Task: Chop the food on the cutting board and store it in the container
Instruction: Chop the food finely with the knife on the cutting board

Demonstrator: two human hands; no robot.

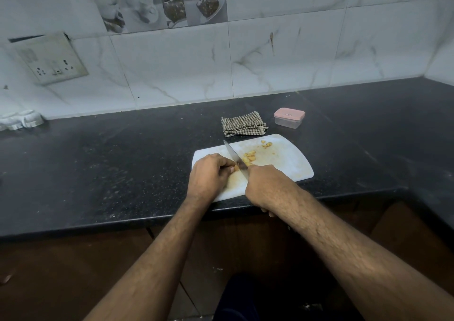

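A white cutting board (282, 163) lies on the black counter near its front edge. My right hand (266, 185) grips the handle of a knife (233, 157), whose blade points away and to the left across the board. My left hand (208, 175) pinches a small yellow piece of food (236, 167) against the board right beside the blade. Cut yellow pieces (250, 156) lie just past the blade, and a few more (266, 145) sit near the board's far edge. A small clear container with a pink lid (289, 118), closed, stands behind the board to the right.
A folded checked cloth (243, 124) lies just behind the board. The black counter (110, 163) stretches left and right, with a corner at the far right. A socket plate (51, 60) hangs on the tiled wall at left. White objects (19, 121) sit at the far left.
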